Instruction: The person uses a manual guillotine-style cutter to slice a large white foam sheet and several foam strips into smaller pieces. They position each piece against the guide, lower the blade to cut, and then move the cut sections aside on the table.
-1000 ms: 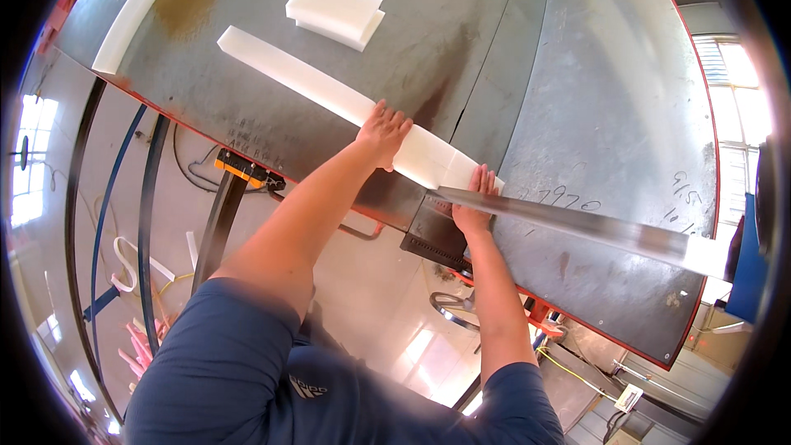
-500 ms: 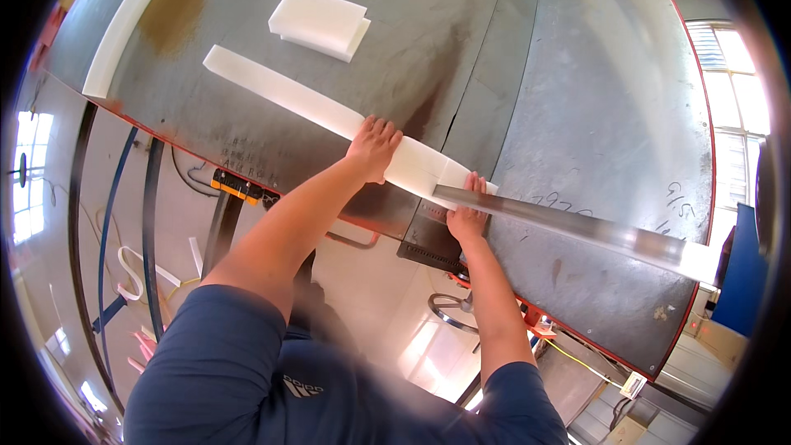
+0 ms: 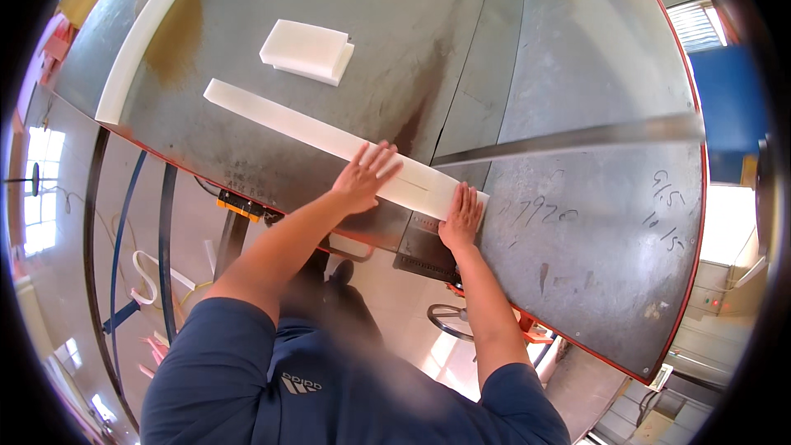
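Observation:
A long white foam-like strip [image 3: 284, 119] lies slantwise across the grey metal table. My left hand [image 3: 362, 179] rests on its near edge with the fingers spread. Flat on the strip's right end is my right hand [image 3: 461, 216], fingers stretched out side by side. A thin dark line runs along the white surface between the two hands. Just past the strip, a long metal blade-like bar [image 3: 568, 139] reaches from the table's right edge to near the strip's far side. Motion smears part of it, and I cannot tell whether it touches the strip.
Farther off lie stacked white blocks [image 3: 303, 47]. Another long white strip [image 3: 136, 43] runs along the table's left side. A seam crosses the metal table [image 3: 610, 280], which has a red rim. Below the near edge are a dark box [image 3: 424, 266] and a handwheel [image 3: 447, 320].
The metal bar has swung away from me, off the strip to its far side. My left hand has shifted slightly left and spread its fingers. The whole view has tilted somewhat.

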A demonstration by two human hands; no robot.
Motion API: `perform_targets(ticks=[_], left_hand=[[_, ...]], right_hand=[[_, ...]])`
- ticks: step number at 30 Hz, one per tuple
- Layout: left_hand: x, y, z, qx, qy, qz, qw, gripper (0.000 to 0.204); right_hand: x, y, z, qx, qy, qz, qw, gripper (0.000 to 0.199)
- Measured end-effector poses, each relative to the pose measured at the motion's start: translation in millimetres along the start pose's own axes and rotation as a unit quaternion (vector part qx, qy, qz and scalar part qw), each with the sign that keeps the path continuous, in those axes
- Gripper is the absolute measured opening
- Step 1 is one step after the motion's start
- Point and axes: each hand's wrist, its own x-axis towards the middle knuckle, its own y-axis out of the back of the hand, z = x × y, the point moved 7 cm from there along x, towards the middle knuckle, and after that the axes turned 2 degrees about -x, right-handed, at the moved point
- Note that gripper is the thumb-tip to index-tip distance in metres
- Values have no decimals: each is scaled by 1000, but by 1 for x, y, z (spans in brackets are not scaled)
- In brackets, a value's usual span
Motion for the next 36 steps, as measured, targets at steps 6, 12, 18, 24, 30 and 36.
perform_targets(ticks=[6, 12, 18, 24, 30, 36], left_hand=[[-24, -31, 42, 1, 45, 65, 997, 68], [-39, -11, 47, -100, 89, 149, 980, 44], [-255, 34, -88, -76, 312, 223, 920, 45], [-458, 73, -219, 208, 595, 71, 773, 69], [-230, 71, -260, -49, 255, 188, 947, 101], [-95, 46, -261, -10, 117, 97, 988, 53]], right_hand=[[-3, -3, 4, 17, 2, 33, 999, 101], [4, -1, 9, 20, -12, 71, 997, 101], [8, 16, -7, 18, -30, 4, 999, 102], [-22, 42, -17, -31, -32, -8, 999, 105], [-75, 98, -45, -42, -94, -84, 991, 106], [25, 204, -170, 60, 13, 71, 996, 97]])
